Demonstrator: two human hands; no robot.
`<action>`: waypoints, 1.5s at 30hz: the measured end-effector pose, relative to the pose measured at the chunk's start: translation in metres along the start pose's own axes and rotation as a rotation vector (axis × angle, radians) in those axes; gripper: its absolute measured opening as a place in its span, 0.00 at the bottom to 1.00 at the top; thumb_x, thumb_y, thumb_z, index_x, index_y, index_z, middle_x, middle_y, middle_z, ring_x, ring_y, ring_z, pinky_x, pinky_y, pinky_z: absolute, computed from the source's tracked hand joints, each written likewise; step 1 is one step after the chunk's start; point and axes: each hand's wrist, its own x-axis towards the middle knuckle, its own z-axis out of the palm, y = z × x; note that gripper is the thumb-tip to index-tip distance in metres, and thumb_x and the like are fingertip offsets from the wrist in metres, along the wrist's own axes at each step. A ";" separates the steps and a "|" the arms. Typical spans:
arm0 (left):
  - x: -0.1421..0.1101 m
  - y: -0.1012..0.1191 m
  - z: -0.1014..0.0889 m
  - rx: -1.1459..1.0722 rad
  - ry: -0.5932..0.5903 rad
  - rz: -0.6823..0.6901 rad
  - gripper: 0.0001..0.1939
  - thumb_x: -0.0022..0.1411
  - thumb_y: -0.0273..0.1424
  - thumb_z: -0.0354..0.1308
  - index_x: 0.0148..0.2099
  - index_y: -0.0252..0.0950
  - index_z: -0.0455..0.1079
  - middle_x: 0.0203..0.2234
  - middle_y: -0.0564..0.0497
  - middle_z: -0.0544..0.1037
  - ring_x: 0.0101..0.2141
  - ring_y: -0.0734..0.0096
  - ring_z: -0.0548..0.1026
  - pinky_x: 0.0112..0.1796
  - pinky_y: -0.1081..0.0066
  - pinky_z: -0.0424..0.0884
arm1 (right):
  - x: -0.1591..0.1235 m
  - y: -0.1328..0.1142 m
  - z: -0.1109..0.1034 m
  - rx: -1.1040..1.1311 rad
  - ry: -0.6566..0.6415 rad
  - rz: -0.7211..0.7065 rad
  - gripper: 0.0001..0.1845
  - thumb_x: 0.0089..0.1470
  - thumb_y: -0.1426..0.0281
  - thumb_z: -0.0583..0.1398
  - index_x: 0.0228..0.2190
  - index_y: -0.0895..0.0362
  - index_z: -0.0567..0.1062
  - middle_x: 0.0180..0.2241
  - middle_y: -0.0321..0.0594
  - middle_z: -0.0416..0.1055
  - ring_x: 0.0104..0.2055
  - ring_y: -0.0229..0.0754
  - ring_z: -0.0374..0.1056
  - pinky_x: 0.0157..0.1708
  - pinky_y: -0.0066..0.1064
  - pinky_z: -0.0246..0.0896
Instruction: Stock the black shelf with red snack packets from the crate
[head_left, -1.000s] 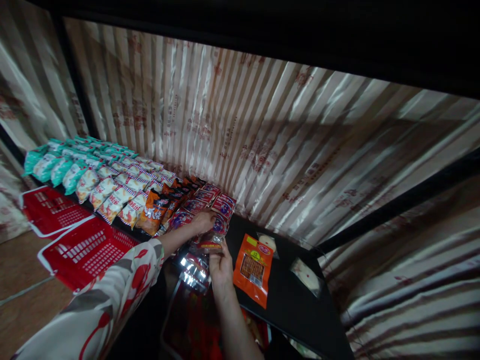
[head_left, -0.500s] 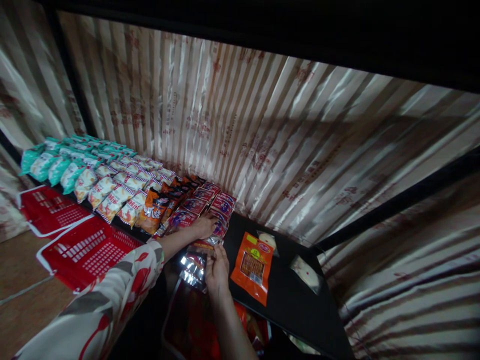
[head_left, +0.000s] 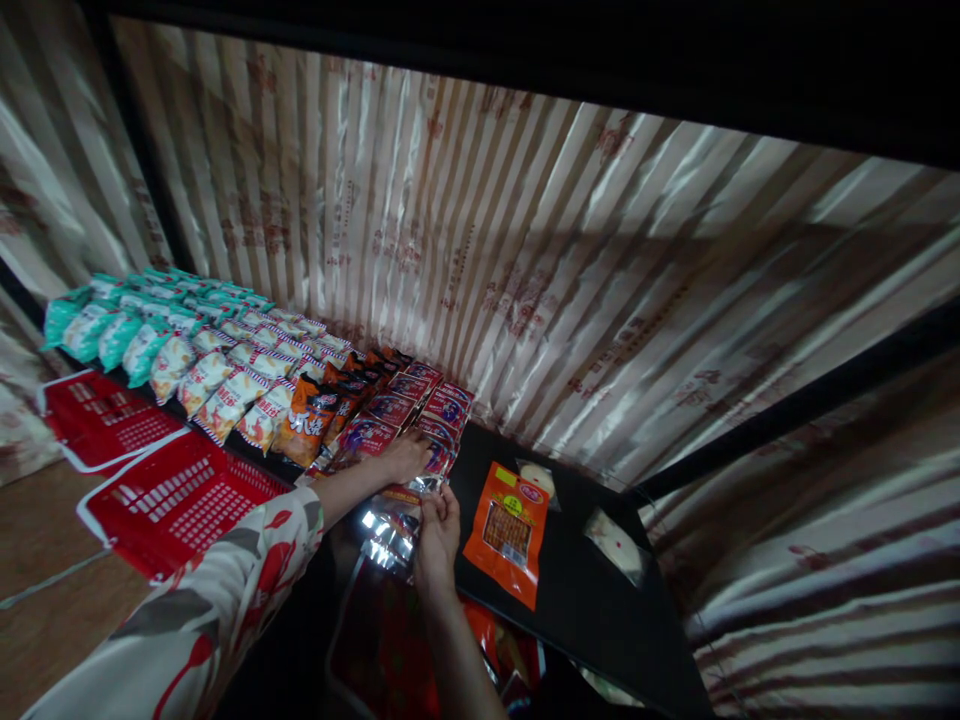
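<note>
My left hand (head_left: 407,455) rests palm down on the row of dark red and blue snack packets (head_left: 442,410) on the black shelf (head_left: 592,620), its fingers curled over one packet's edge. Just below it, my right hand (head_left: 439,525) pinches the end of a shiny silver-backed packet (head_left: 390,530) at the shelf's front edge. An orange packet (head_left: 506,533) lies flat to the right of my right hand, apart from it.
Rows of orange (head_left: 307,425), white-and-orange (head_left: 225,395) and teal packets (head_left: 112,330) fill the shelf leftward. Two clear pouches (head_left: 615,545) lie right of the orange packet. Red baskets (head_left: 172,495) stand on the floor at left. A striped backing (head_left: 525,250) closes the shelf's rear.
My right hand has slid slightly left and closer to the left hand, closing on the shiny packet. The left hand has stayed on the red and blue packets.
</note>
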 end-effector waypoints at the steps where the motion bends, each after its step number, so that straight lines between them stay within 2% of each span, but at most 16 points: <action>1: -0.001 0.001 0.000 0.011 -0.012 0.016 0.10 0.61 0.29 0.48 0.39 0.37 0.70 0.45 0.46 0.73 0.52 0.61 0.63 0.53 0.63 0.56 | -0.001 -0.001 0.000 -0.025 0.006 -0.004 0.29 0.37 0.63 0.64 0.44 0.54 0.66 0.38 0.35 0.71 0.36 0.36 0.69 0.36 0.27 0.64; 5: -0.003 0.004 0.000 0.054 -0.043 0.056 0.10 0.61 0.28 0.47 0.39 0.36 0.70 0.46 0.44 0.72 0.53 0.58 0.62 0.54 0.59 0.55 | -0.004 -0.005 -0.001 -0.131 0.029 -0.045 0.27 0.38 0.65 0.63 0.43 0.55 0.68 0.41 0.37 0.70 0.39 0.38 0.68 0.39 0.28 0.62; 10: -0.006 0.009 0.007 0.064 -0.031 0.046 0.13 0.62 0.30 0.45 0.43 0.36 0.69 0.49 0.42 0.70 0.55 0.56 0.59 0.55 0.54 0.51 | -0.006 -0.008 -0.010 -0.306 -0.023 -0.140 0.21 0.40 0.65 0.61 0.40 0.57 0.72 0.41 0.41 0.71 0.42 0.41 0.68 0.42 0.29 0.60; 14: -0.007 0.014 0.017 0.067 0.005 -0.043 0.18 0.65 0.33 0.40 0.52 0.36 0.64 0.54 0.43 0.66 0.57 0.57 0.57 0.55 0.54 0.50 | -0.008 -0.009 -0.017 -0.514 -0.034 -0.228 0.20 0.44 0.64 0.57 0.40 0.58 0.72 0.43 0.44 0.69 0.41 0.42 0.68 0.43 0.32 0.60; 18: -0.008 0.018 0.025 0.067 0.022 -0.169 0.25 0.66 0.37 0.38 0.60 0.28 0.54 0.57 0.38 0.61 0.58 0.55 0.55 0.55 0.57 0.51 | -0.009 -0.011 -0.020 -0.646 -0.037 -0.288 0.19 0.46 0.63 0.56 0.39 0.58 0.73 0.43 0.46 0.68 0.42 0.43 0.67 0.42 0.32 0.60; 20: -0.009 0.018 0.028 0.073 0.025 -0.162 0.26 0.65 0.37 0.39 0.61 0.29 0.52 0.58 0.38 0.59 0.59 0.54 0.53 0.55 0.56 0.51 | -0.009 -0.011 -0.021 -0.669 -0.044 -0.307 0.19 0.46 0.63 0.55 0.38 0.59 0.74 0.42 0.47 0.68 0.41 0.44 0.67 0.42 0.32 0.60; 23: -0.013 0.018 0.030 0.110 0.028 -0.028 0.22 0.65 0.35 0.41 0.59 0.38 0.57 0.60 0.45 0.57 0.59 0.51 0.51 0.56 0.52 0.48 | -0.009 -0.010 -0.022 -0.692 -0.054 -0.326 0.19 0.45 0.63 0.54 0.37 0.60 0.74 0.41 0.48 0.68 0.42 0.45 0.67 0.43 0.34 0.60; 25: -0.015 0.018 0.030 0.124 0.038 0.007 0.22 0.64 0.36 0.42 0.59 0.42 0.57 0.59 0.47 0.58 0.59 0.50 0.51 0.55 0.49 0.48 | -0.009 -0.010 -0.022 -0.702 -0.057 -0.325 0.19 0.45 0.64 0.54 0.37 0.60 0.74 0.41 0.48 0.68 0.42 0.45 0.67 0.43 0.34 0.60; 30: -0.015 0.020 0.035 0.082 0.104 -0.102 0.27 0.63 0.43 0.44 0.63 0.45 0.50 0.60 0.44 0.57 0.59 0.48 0.53 0.53 0.49 0.52 | -0.007 -0.006 -0.026 -0.695 -0.073 -0.336 0.17 0.44 0.67 0.53 0.36 0.58 0.74 0.41 0.47 0.69 0.43 0.45 0.67 0.45 0.34 0.60; 35: -0.016 0.022 0.040 0.063 0.142 -0.134 0.26 0.62 0.45 0.45 0.62 0.49 0.52 0.61 0.44 0.54 0.59 0.45 0.50 0.52 0.47 0.52 | -0.005 -0.001 -0.031 -0.705 -0.050 -0.323 0.17 0.44 0.68 0.53 0.36 0.58 0.75 0.41 0.46 0.70 0.43 0.44 0.67 0.43 0.33 0.61; 40: -0.021 0.027 0.039 0.084 0.178 -0.150 0.27 0.60 0.45 0.48 0.61 0.48 0.55 0.61 0.43 0.53 0.59 0.44 0.49 0.51 0.47 0.53 | -0.006 0.002 -0.035 -0.709 -0.051 -0.342 0.16 0.44 0.69 0.52 0.35 0.57 0.75 0.39 0.44 0.71 0.41 0.43 0.68 0.42 0.32 0.62; 45: -0.023 0.027 0.041 0.094 0.209 -0.125 0.26 0.60 0.44 0.48 0.60 0.48 0.56 0.60 0.42 0.54 0.59 0.44 0.50 0.52 0.47 0.52 | -0.006 0.006 -0.038 -0.691 -0.054 -0.294 0.17 0.44 0.68 0.53 0.35 0.58 0.75 0.39 0.45 0.71 0.38 0.43 0.69 0.40 0.32 0.63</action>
